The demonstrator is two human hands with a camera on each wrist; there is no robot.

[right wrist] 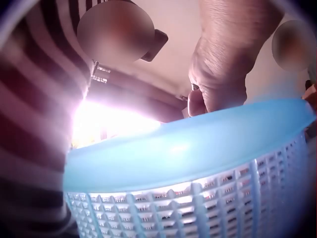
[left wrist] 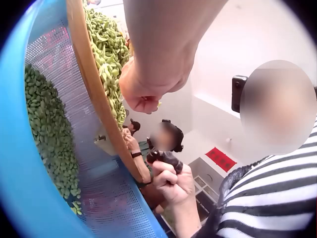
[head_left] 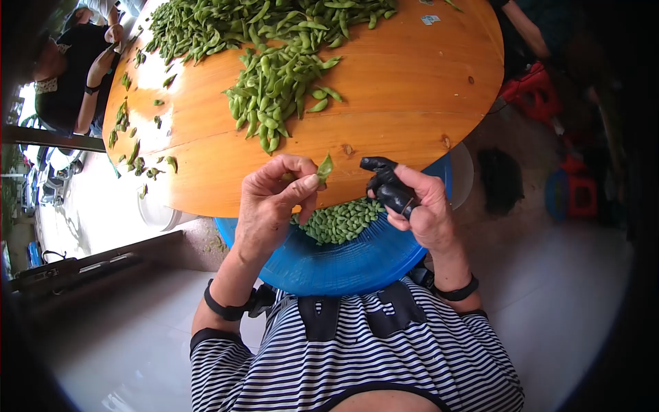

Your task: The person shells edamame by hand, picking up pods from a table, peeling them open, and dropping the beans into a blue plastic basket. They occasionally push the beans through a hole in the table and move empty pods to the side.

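Observation:
My left hand (head_left: 271, 196) pinches a flat green soybean pod (head_left: 325, 168) between thumb and fingers, over the near edge of the table. Facing it, slightly apart, is my right hand (head_left: 429, 206), with black coverings (head_left: 395, 196) on its thumb and index finger. Those two digits stand apart with nothing visible between them, and the other fingers are bent. Below both hands a blue plastic basket (head_left: 329, 271) sits at my lap, holding many shelled green beans (head_left: 336, 223). In the right wrist view the basket's rim hides part of the right hand (right wrist: 218, 74).
A large heap of unshelled pods (head_left: 274, 89) covers the far middle of the round wooden table (head_left: 398, 89). Loose pods (head_left: 137, 161) lie along its left side. Another person (head_left: 75, 82) sits at the left, and red stools (head_left: 532, 93) stand at the right.

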